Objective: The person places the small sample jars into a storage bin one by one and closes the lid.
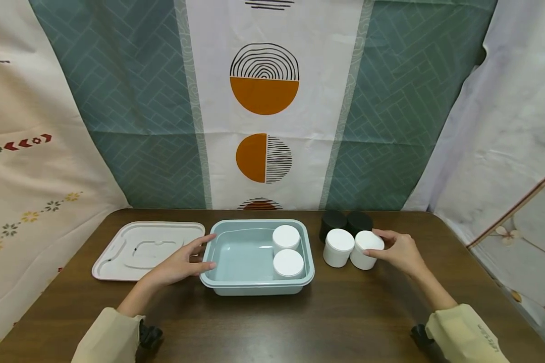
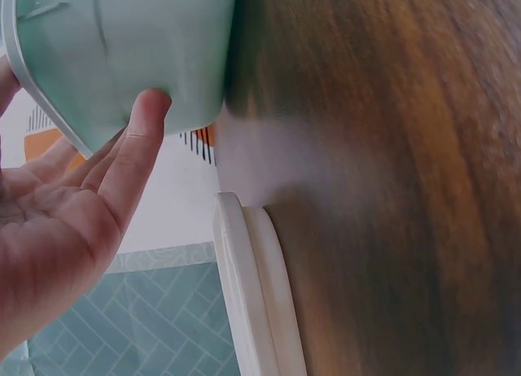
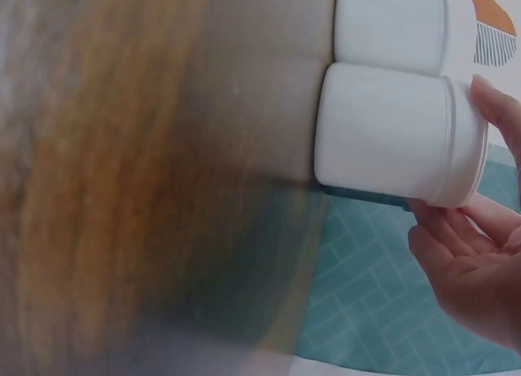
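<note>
There's the right hand (image 1: 400,252), thumb and fingers pinching a white jar (image 1: 363,256) right of the tub (image 1: 240,259), up at its lid (image 1: 370,240), likely because the neighbouring jar (image 1: 338,249) crowds its side; the left hand (image 1: 178,264) grips the tub's left end, presumably for steadiness.

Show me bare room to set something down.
Free: the table in front of the blue bin; the bin's floor left of two white jars; the stretch between the right hand and the table's right edge. Crowded: right of the bin, two more white jars close before two black jars; between bin and white lid, the left hand.
</note>
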The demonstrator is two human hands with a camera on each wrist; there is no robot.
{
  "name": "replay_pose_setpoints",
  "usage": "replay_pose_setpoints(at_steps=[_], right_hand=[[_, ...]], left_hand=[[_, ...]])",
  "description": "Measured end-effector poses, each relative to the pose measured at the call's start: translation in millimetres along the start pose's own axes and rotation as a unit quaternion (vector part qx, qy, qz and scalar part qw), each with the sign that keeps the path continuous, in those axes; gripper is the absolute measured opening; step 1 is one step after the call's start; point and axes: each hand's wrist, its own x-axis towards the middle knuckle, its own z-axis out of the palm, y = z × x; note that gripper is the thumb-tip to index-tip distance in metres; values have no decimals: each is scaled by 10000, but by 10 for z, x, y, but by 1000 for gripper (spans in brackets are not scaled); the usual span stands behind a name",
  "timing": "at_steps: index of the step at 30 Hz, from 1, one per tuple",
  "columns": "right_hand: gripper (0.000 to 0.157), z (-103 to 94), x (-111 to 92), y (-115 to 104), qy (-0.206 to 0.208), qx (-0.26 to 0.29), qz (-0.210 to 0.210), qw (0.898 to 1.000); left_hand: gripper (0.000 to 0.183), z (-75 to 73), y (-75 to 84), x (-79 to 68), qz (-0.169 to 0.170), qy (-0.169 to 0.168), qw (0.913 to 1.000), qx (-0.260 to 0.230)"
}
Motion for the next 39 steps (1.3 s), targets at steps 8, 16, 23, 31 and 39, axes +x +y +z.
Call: replay_pose_setpoints(at_steps=[8,16,23,31,39], right_hand=[[63,-230,-84,-95,-44,-126,-94,9999],[58,-458,-189,-316,-76,137,-400,9991],[55,-507,-174,-596,-20,351,-883,9955],[55,-362,-20,-951,-307,719,-1014,9918],[57,-89,182,-1248,-650,1032,-1147,9859]], left_hand=[[76,-10,16,-2,78,-19,9999,62],[76,-15,40,-15,11,46,10000,54],[76,-11,50,-22,-12,49,10000,41],[76,-12,54,-32,-64,63,10000,8],[77,-6,82,-30,-104,30,9999,2]])
